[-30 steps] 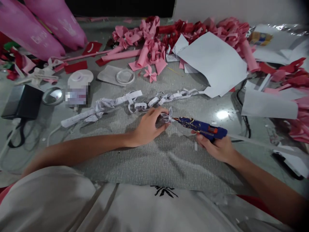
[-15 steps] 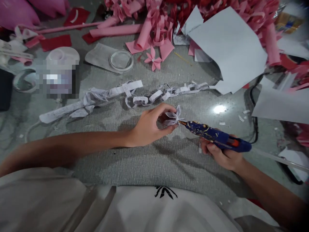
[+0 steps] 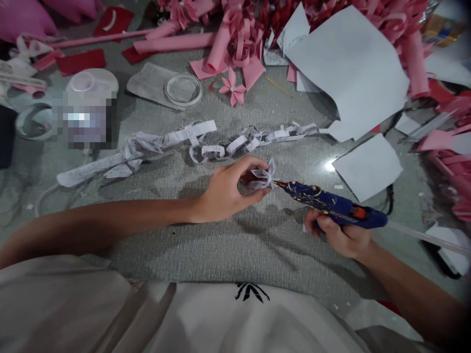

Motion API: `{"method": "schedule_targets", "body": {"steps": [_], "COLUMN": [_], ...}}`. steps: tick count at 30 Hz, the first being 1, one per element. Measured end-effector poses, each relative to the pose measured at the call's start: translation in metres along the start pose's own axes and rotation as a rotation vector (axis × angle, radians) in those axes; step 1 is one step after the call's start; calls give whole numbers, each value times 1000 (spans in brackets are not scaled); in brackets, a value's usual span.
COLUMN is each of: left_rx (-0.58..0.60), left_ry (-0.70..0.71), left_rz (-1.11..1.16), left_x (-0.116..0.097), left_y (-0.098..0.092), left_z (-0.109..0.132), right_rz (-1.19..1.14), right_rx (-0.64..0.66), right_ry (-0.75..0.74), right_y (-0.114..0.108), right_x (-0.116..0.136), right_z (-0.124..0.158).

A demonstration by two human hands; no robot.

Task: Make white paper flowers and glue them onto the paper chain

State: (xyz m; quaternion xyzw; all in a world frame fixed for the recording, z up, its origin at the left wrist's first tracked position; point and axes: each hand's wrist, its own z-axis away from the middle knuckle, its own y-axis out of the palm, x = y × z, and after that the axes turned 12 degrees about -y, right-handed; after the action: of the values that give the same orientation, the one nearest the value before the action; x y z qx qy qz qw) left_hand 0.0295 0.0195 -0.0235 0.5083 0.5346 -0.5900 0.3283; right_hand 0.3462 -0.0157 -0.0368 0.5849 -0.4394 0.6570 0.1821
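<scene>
My left hand (image 3: 224, 189) pinches a small white folded paper flower (image 3: 263, 176) just above the grey mat (image 3: 206, 240). In my right hand (image 3: 342, 235) is a blue hot glue gun (image 3: 331, 203), its fingers wrapped round the grip. The gun's orange nozzle tip touches the right side of the paper flower. A clear glue stick (image 3: 423, 235) pokes out of the gun's rear toward the right.
A chain of white paper strips (image 3: 176, 144) lies across the mat behind my hands. Pink paper rolls and flowers (image 3: 235, 44) pile at the back, with white sheets (image 3: 349, 68) to the right. A round clear lid (image 3: 183, 89), a white jar (image 3: 91, 86) and a black cable (image 3: 386, 196) lie around.
The view has tilted down and closer. The glue gun's tip stays at the paper flower. A white sheet at the right has shifted lower onto the table.
</scene>
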Motion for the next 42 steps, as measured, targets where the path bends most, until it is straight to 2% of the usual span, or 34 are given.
{"method": "schedule_targets", "body": {"steps": [10,16,22,31,39,42], "left_rx": [2,11,7,-18,49,55], "left_ry": [-14,57,56,3,-197,-199], "left_rz": [-23,-40,-50,-2,212,232], "left_x": [-2,1,0,-1,0,0], "left_y": [-1,-2,-2,0,-1,-1], "left_z": [0,0,0,1,-3,-5], "right_rz": [79,100,43,91,144,163], "right_rx": [2,-11,-50,-59,-43,-52], "right_ry": [6,-25,-68,-83,-142,-154], "right_y": [-4,-3,-1,-2,-2,-1], "right_x": [3,6,2,9,4,3], "right_z": [-1,-5,-4,-6,-7,-9]}}
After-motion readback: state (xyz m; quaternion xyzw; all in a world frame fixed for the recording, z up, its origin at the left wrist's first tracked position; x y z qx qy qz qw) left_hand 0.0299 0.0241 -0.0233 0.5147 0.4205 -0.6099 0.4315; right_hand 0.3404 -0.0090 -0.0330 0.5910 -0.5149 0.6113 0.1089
